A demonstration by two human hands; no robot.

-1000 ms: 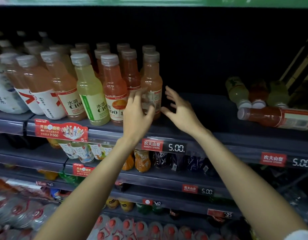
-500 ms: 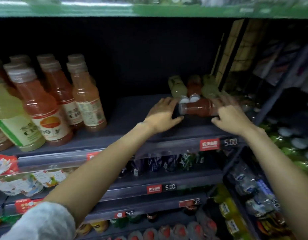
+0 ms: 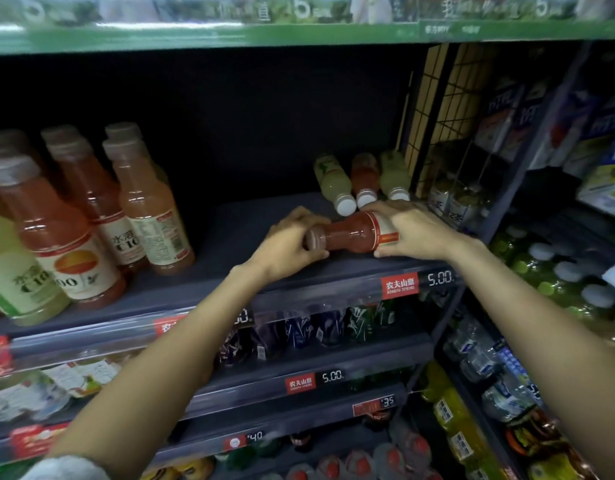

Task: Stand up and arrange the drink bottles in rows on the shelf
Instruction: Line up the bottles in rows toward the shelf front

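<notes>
- Front edge of the shelf (image 3: pixel 195 299), right half: red bottle (image 3: pixel 351 233) lies on its side, long axis running left–right along the edge, cap to my left, base to my right.
- My left hand (image 3: pixel 285 247) is curled around the cap and neck end; fingers wrap the cap.
- My right hand (image 3: pixel 413 233) grips the label end, fingers curved over the top of the body. Both hands are on the bottle, one per end; neither is nearer than the other.
- Judgement: cannot tell whether the bottle rests on the shelf or is just lifted. To stand it, the cap end must swing up while the base stays low, so the left hand does the lifting and the right hand acts as pivot.
- Left part of the shelf: standing bottles (image 3: pixel 150 216) in rows, orange-red with a yellow-green one at the front left edge. Bare shelf lies between them and my hands; that gap looks like the place for the next row.
- Behind my hands, toward the back right corner: three lying bottles (image 3: pixel 363 178), two pale yellow with a red one between, caps pointing toward me. Not yet stood up.
</notes>
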